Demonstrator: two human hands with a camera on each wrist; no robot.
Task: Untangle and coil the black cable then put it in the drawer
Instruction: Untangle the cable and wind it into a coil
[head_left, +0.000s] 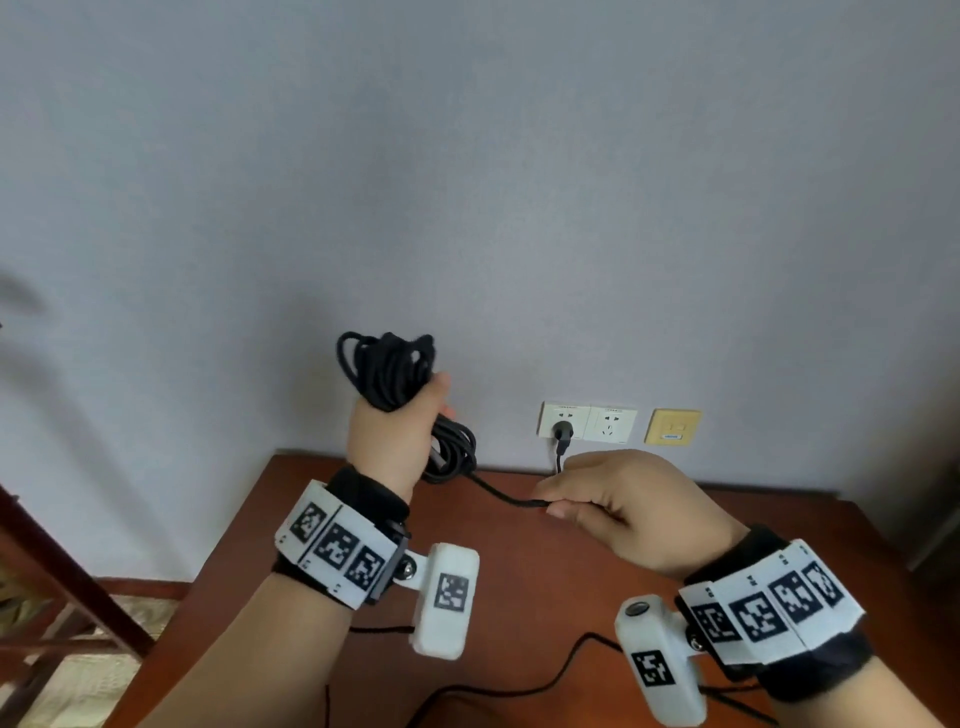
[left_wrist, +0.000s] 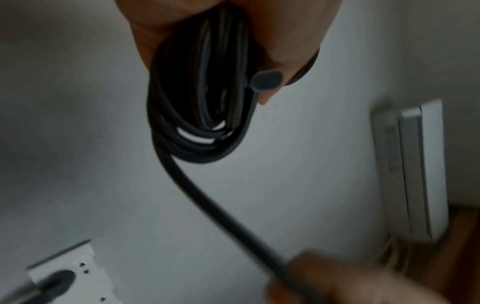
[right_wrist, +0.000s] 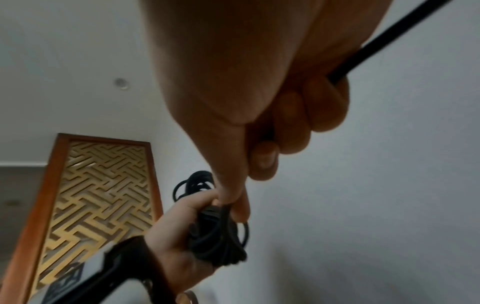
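Note:
My left hand (head_left: 400, 431) is raised above the wooden table (head_left: 519, 571) and grips a bundle of coiled black cable (head_left: 387, 369), whose loops stick out above and below the fist. In the left wrist view the coil (left_wrist: 197, 115) hangs from the palm beside a grey connector end (left_wrist: 266, 80). One strand runs from the coil to my right hand (head_left: 613, 509), which pinches it between thumb and curled fingers. In the right wrist view the cable (right_wrist: 384, 39) leaves the fist toward the upper right. More cable (head_left: 519, 686) trails loose over the table. No drawer is in view.
White wall sockets (head_left: 589, 422) sit just above the table's back edge, with a black plug (head_left: 562, 434) in the left one. A yellow wall plate (head_left: 672, 427) is to their right. A wooden frame (head_left: 62, 571) stands at the left, off the table.

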